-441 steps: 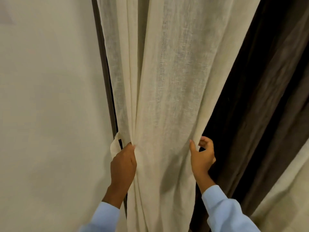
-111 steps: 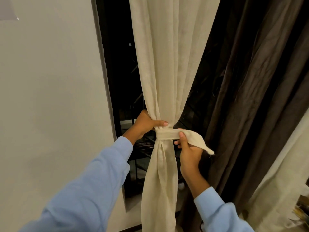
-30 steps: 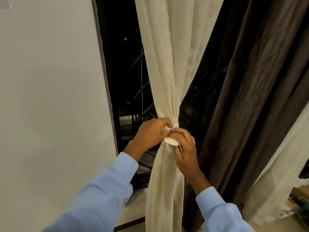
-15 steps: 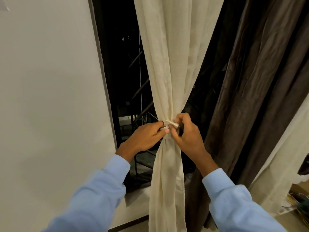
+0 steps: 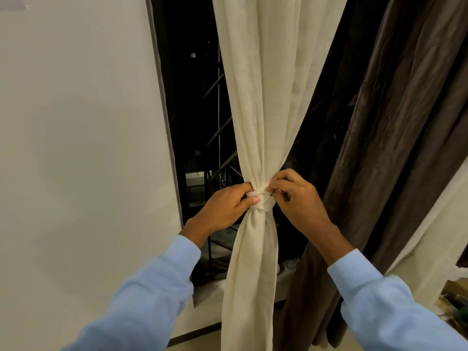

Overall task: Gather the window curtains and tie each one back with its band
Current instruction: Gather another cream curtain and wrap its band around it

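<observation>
Both hands are pinching the band wrapping the gathered cream curtain: left hand left of it, right hand right.

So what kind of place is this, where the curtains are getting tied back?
Most likely a room in a home, at a window after dark. A cream curtain hangs bunched in its band beside a heavier brown curtain, and the dark window sits in a plain pale wall.
</observation>
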Tool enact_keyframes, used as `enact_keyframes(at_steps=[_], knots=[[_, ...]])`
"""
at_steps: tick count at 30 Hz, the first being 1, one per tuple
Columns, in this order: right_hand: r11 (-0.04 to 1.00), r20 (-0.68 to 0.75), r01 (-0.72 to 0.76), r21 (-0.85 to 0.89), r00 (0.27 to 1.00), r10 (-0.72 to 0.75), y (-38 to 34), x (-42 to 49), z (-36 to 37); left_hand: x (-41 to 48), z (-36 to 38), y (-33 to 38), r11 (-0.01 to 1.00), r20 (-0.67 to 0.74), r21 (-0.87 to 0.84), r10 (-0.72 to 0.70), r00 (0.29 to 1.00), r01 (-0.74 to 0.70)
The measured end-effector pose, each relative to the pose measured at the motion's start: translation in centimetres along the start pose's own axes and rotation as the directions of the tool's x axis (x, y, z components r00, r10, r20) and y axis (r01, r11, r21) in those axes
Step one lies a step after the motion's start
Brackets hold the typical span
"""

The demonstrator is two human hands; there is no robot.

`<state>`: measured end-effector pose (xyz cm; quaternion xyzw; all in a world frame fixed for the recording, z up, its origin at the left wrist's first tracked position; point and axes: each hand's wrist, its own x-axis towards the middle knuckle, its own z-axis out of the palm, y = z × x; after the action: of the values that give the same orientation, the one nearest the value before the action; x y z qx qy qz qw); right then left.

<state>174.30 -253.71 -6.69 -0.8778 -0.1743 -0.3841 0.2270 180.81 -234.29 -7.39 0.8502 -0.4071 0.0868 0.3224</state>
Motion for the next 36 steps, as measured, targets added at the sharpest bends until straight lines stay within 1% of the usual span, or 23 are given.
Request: enact_keyframes(at_steps=[2,4,6,8,11,15,16,18,19,20,23,26,30,36], knots=[[0.999,0.082,0.03,-0.025,0.996,-0.028,0.2,-0.2,-0.1,-0.1,-0.1,0.0,0.997,0.013,-0.079,-0.006,1.0,0.007],[0.994,0.142,0.056,-0.09,0.989,-0.042,0.6,-0.6,-0.1,-0.2,-0.1,0.0,0.99,0.025,-0.139,-0.005,1.0,0.009],[0.983,0.151,0.065,-0.169,0.988,-0.04,0.8,-0.7,0.0,-0.2,-0.1,0.2,0.98,0.038,-0.198,-0.006,0.999,0.013],[0.977,0.131,0.07,-0.201,0.99,-0.044,0.8,-0.7,0.1,-0.3,0.0,0.5,0.969,0.044,-0.246,-0.002,0.999,0.013],[0.964,0.128,0.12,-0.237,0.988,-0.091,1.1,-0.6,-0.1,-0.5,0.0,0.3,0.963,0.033,-0.268,-0.023,0.999,0.031],[0.998,0.215,0.025,-0.061,0.977,-0.012,0.7,-0.4,-0.2,-0.7,0.2,0.0,0.948,-0.016,-0.312,-0.078,0.997,0.069],[1.0,0.215,-0.015,-0.026,0.976,0.02,0.5,-0.3,0.0,-0.7,0.3,0.0,0.948,-0.037,-0.309,-0.09,0.995,0.074],[0.993,0.174,-0.103,0.055,0.981,0.092,0.0,-0.2,0.6,-0.6,0.6,-0.1,0.961,-0.077,-0.263,-0.111,0.991,0.087],[0.99,0.142,-0.128,0.058,0.983,0.119,-0.2,0.0,0.7,-0.5,0.7,-0.1,0.966,-0.093,-0.239,-0.118,0.989,0.093],[0.991,0.116,-0.135,0.019,0.984,0.132,-0.3,0.0,0.7,-0.5,0.9,-0.1,0.969,-0.106,-0.229,-0.123,0.987,0.096],[0.974,0.085,-0.097,-0.202,0.99,0.116,-0.7,0.6,0.5,-0.4,0.9,-0.2,0.974,-0.152,-0.214,-0.11,0.982,0.076],[0.938,0.14,-0.069,-0.34,0.982,0.123,-1.4,1.4,0.0,-0.1,0.8,-0.4,0.972,-0.134,-0.229,-0.092,0.987,0.06],[0.905,0.249,-0.054,-0.422,0.953,0.172,-1.9,2.5,-0.7,-0.2,1.2,-0.9,0.932,-0.075,-0.362,-0.067,0.995,0.036],[0.863,0.291,-0.03,-0.504,0.935,0.203,-2.8,3.3,-0.6,-0.2,1.5,-1.4,0.86,-0.056,-0.508,-0.085,0.995,0.045]])
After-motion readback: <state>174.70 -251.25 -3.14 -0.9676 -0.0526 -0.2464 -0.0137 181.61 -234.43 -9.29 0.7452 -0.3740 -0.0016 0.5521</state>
